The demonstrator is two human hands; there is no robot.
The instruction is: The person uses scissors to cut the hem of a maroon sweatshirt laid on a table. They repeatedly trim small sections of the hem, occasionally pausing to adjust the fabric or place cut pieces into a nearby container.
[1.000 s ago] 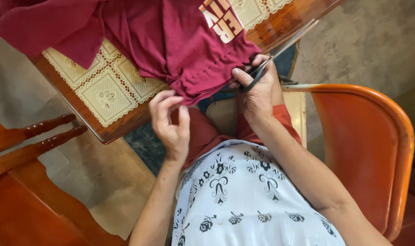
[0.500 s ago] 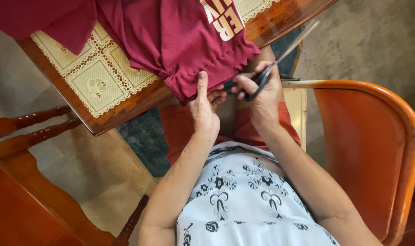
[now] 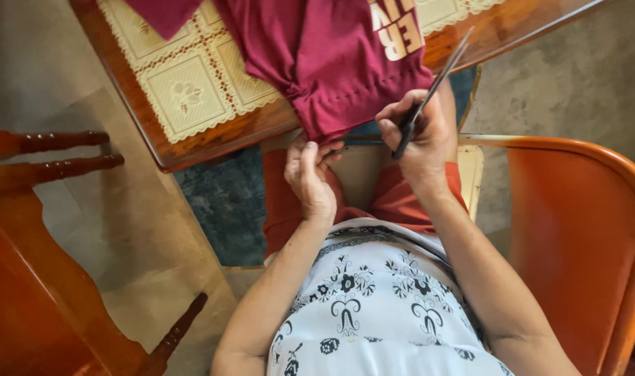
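A maroon shirt (image 3: 331,56) with printed lettering lies on the table and hangs over its near edge. My left hand (image 3: 309,174) pinches the shirt's hanging hem from below. My right hand (image 3: 418,132) grips black-handled scissors (image 3: 432,87), whose long blades point up and away over the shirt's right side. The two hands are close together just under the table edge, above my lap.
A wooden table (image 3: 213,143) carries a cream lace cloth (image 3: 192,83). An orange chair back (image 3: 582,230) curves at my right. Dark red wooden chair parts (image 3: 45,160) stand at the left. Tan floor and a blue-green mat (image 3: 227,202) lie below.
My left hand dropped from the shirt's top to pinch the hem from below. My right hand lifted the scissors more upright. The view shifted so the table sits further right.
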